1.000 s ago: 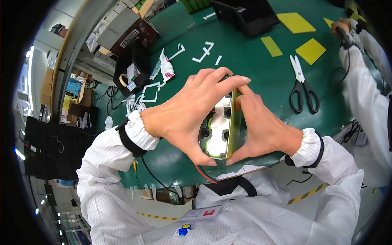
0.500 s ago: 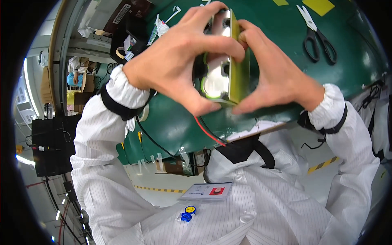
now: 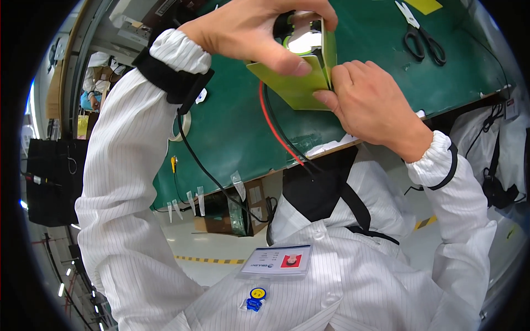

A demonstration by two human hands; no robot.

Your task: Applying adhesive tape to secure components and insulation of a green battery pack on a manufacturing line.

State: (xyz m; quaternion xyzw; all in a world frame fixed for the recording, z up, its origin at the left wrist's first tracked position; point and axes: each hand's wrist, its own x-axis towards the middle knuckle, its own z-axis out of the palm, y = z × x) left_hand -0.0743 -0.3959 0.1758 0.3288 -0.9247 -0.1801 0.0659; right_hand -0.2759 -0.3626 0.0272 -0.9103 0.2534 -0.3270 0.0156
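Observation:
A battery pack [image 3: 305, 39] with shiny metal on its exposed face sits at the top middle, in yellow-green sheets. My left hand [image 3: 251, 30] grips it from the left, its thumb pressed on the near side and its fingers over the top. One yellow-green sheet [image 3: 292, 88] slants out toward me below the pack. At that sheet's right edge, my right hand [image 3: 372, 102] is closed, thumb and curled fingers pinching the corner where the sheets meet. Red and black wires [image 3: 273, 122] run from beneath the sheet to the table's front edge.
Black-handled scissors [image 3: 422, 38] lie on the green table mat [image 3: 375, 33] at the right, below a yellow sheet [image 3: 424, 5]. A tape roll [image 3: 185, 127] is beside my left sleeve. Tape strips [image 3: 200, 201] hang from the front edge, above a cardboard box [image 3: 256, 201]. A black cord [image 3: 201, 168] trails from my left wrist.
My right hand has moved down from the pack's right side and closed on the near corner. The pack has turned, and a yellow-green sheet now shows at its near side.

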